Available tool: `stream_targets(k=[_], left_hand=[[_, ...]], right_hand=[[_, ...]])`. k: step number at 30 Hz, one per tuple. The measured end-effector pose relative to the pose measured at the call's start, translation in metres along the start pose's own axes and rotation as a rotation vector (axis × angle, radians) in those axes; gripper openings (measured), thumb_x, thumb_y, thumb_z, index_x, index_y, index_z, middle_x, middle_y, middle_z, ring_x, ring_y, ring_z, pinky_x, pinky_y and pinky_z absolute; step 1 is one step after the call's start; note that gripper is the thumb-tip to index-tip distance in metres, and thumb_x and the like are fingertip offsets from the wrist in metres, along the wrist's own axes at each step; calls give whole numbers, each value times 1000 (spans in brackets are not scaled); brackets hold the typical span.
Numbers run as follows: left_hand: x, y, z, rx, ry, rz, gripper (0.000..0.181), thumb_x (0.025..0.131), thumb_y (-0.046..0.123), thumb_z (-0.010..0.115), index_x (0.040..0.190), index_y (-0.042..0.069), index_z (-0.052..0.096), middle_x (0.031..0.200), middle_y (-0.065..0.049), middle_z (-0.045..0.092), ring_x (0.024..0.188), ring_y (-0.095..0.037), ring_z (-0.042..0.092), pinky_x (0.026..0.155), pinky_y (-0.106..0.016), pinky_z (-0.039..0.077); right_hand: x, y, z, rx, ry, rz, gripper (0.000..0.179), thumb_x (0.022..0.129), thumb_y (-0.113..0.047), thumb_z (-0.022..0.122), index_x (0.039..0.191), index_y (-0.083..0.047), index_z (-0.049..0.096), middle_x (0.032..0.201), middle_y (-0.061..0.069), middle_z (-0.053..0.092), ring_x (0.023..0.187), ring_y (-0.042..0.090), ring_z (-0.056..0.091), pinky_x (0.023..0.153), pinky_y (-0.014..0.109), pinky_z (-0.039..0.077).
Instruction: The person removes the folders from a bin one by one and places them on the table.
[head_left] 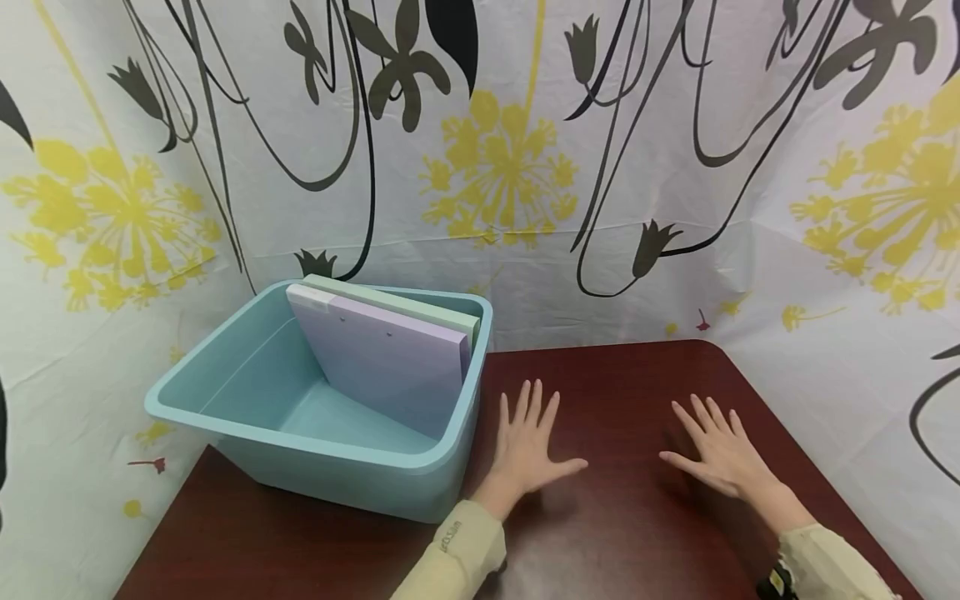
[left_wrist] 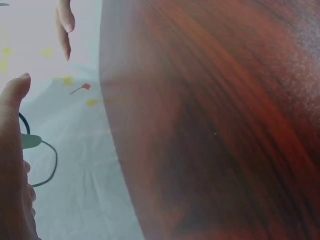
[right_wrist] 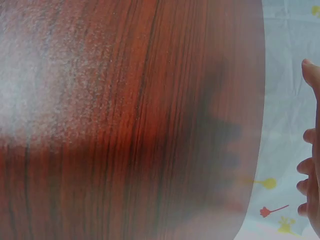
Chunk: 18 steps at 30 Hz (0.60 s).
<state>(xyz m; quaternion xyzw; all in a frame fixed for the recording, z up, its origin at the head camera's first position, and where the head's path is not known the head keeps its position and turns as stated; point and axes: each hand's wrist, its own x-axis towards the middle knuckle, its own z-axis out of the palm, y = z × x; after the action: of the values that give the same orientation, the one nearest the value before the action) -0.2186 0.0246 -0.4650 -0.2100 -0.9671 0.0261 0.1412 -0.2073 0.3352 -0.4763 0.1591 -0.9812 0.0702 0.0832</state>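
In the head view my left hand [head_left: 527,450] is spread above the dark red table [head_left: 600,392], just right of a light blue plastic bin [head_left: 337,487]. My right hand [head_left: 723,454] hovers over the table's right side, fingers spread and holding nothing. Two flat board-like items, one lilac [head_left: 382,358] and one pale green [head_left: 397,302], lean together against the bin's back right part. Each wrist view catches only part of its hand at the frame's edge: the left hand [left_wrist: 12,165] at the left, the right hand [right_wrist: 312,170] at the right. A shadow falls on the wood below each.
Behind the table hangs a white cloth [head_left: 510,292] printed with yellow and grey flowers, close to the back and right edges. The bin takes up the table's left part, its rim [head_left: 300,442] standing high above the surface. A dark band [head_left: 778,579] circles the right wrist.
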Motion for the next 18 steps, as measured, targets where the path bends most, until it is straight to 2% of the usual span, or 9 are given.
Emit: stream_targets(k=[5,11,18], left_hand=[[0,-3,-12,30,38,21,101,69,85,21,147,22,6,153,-7,1,139,-27,-1,108,-53,10],[-3,-5,-31,9,90,53,102,69,85,24,147,22,5,153,-7,-2,138,-26,-10,108,-53,7],[-14,-9,-53,-9,133,69,102,70,84,26,147,22,4,153,-8,-2,139,-28,-2,108,-54,9]], right_hand=[[0,0,0,-1,1,1,84,82,-55,52,141,-1,27,142,33,19,131,48,12,100,64,11],[0,0,1,12,23,-7,83,82,-55,52,141,-2,28,142,33,20,131,47,13,100,64,10],[0,0,1,12,21,-7,83,82,-55,52,141,-1,28,142,33,20,131,48,13,101,63,8]])
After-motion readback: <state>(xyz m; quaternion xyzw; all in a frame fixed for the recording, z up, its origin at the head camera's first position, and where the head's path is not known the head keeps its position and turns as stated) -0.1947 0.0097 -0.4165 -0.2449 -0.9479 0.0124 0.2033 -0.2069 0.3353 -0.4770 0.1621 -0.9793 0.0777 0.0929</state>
